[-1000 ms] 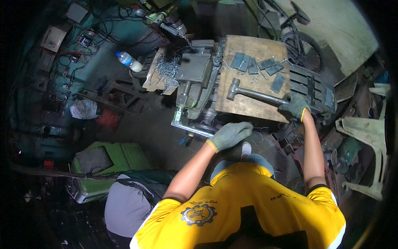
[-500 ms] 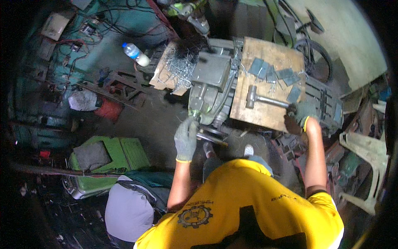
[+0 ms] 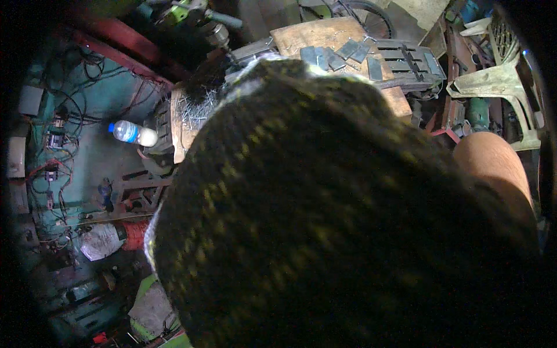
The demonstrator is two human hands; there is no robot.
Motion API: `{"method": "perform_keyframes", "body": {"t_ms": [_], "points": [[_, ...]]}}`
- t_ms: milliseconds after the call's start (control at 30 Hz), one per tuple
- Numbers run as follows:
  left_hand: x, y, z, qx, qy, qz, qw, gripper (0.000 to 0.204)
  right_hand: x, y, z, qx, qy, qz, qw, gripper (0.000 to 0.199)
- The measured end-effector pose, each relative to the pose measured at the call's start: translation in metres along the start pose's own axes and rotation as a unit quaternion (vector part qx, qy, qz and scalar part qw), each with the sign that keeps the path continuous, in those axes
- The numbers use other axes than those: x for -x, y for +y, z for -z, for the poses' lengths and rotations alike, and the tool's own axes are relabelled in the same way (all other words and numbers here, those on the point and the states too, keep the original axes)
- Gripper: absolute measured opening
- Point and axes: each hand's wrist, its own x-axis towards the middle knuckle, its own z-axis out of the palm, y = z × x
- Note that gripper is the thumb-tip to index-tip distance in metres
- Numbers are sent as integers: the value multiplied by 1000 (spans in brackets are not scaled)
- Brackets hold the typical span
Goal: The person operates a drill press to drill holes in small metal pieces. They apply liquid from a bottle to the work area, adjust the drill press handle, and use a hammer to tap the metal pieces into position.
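Note:
A dark knitted glove with yellow-green flecks, my left hand (image 3: 325, 220), is held right up against the camera and fills most of the picture. Its fingers cannot be made out, nor anything held in it. A bare forearm (image 3: 493, 168) shows at the right edge of the glove; my right hand itself is hidden. Above the glove I see the far part of the wooden bench top (image 3: 313, 35) with several flat grey metal pieces (image 3: 342, 55) lying on it.
A plastic water bottle with a blue cap (image 3: 130, 133) lies at the left by a heap of metal shavings (image 3: 194, 113). Cables and boxes hang on the teal wall (image 3: 58, 133). A pale plastic chair (image 3: 499, 75) and a wheel (image 3: 365, 11) stand beyond the bench.
My left hand has risen from beside the machine up to the camera and now blocks the view. The hammer, the machine and my right hand are now hidden.

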Motion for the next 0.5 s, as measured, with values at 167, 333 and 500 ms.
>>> {"method": "perform_keyframes", "body": {"t_ms": [167, 333, 500], "points": [[4, -20, 24, -173, 71, -200, 962, 22, -34, 3, -44, -26, -42, 18, 999, 24], [12, -25, 32, 86, 92, 35, 991, 23, -57, 9, -69, -60, -68, 36, 995, 25], [32, -23, 45, -18, 97, -31, 995, 27, -42, 24, -104, -143, -72, 29, 987, 26]]}}
